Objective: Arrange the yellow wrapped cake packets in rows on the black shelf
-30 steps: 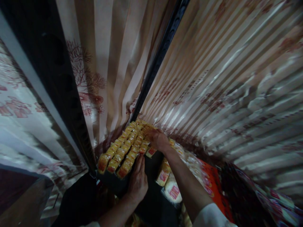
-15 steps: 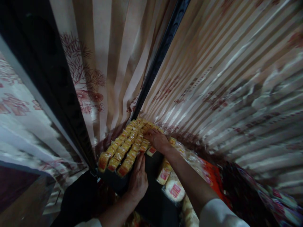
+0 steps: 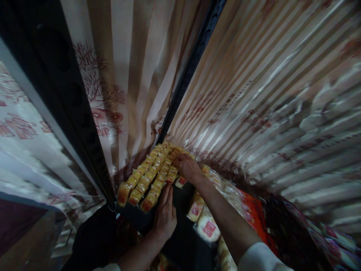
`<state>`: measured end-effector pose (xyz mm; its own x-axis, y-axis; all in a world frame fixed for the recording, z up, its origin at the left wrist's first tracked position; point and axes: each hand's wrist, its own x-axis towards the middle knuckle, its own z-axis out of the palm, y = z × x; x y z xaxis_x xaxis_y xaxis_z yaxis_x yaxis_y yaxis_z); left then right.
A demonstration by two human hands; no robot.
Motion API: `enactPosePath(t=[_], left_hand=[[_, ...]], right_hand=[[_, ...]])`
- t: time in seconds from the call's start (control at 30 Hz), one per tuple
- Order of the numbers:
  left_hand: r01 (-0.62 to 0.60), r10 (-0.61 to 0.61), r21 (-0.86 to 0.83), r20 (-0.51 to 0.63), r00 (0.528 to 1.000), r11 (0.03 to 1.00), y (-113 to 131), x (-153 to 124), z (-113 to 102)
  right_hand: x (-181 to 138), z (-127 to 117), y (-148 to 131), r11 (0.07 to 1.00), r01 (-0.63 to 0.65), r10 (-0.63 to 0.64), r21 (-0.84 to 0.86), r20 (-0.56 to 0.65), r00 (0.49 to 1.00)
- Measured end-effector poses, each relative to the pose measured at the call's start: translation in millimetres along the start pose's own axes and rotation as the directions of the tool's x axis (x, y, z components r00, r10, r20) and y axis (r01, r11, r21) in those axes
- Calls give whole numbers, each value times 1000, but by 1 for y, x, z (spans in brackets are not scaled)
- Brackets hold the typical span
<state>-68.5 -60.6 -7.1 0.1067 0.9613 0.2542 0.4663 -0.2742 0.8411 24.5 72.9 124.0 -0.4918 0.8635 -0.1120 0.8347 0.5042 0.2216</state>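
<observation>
Rows of small yellow snack packets (image 3: 146, 178) with red labels stand packed side by side on a dark shelf (image 3: 180, 241). My left hand (image 3: 166, 214) lies flat with fingers stretched out, pressed against the near side of the rows. My right hand (image 3: 188, 168) reaches to the far end of the rows, fingers curled over the packets there; what it grips is hidden. A single packet (image 3: 180, 181) sits just under that hand.
Loose packets (image 3: 196, 210) and a round wrapped one (image 3: 208, 227) lie on the shelf to the right, beside an orange bag (image 3: 251, 214). Striped wrapped goods fill the wall above and right (image 3: 267, 94). A black upright post (image 3: 194, 64) and a dark frame (image 3: 64, 94) stand close.
My right hand has shifted slightly along the far end of the rows. The left hand stays pressed against the packets.
</observation>
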Motion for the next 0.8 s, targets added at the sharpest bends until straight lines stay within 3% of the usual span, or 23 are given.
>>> enactPosePath(t=[0.13,0.27,0.43,0.6,0.73,0.8], left_hand=[[-36,37,14,-18,999,999,-1,0,2],[-43,43,10,-22,999,999,-2,1,3],[-44,44,7,-18,999,999,-1,2,2],[-11,11,2,13,1000,1000,-1,3,2],[-22,22,18,4,1000,1000,0,2,2],[-11,10,41,11,1000,999,0,2,3]], right_hand=[[1,2,-4,999,-33,33,-9,-1,999],[-3,3,4,995,-20,20,93,6,1000],[-11,1,8,979,-108,122,173,-74,990],[-17,8,4,976,-57,75,211,-76,994],[-18,18,18,920,-290,347,263,-204,916],[-16,25,24,899,-348,405,267,-204,891]])
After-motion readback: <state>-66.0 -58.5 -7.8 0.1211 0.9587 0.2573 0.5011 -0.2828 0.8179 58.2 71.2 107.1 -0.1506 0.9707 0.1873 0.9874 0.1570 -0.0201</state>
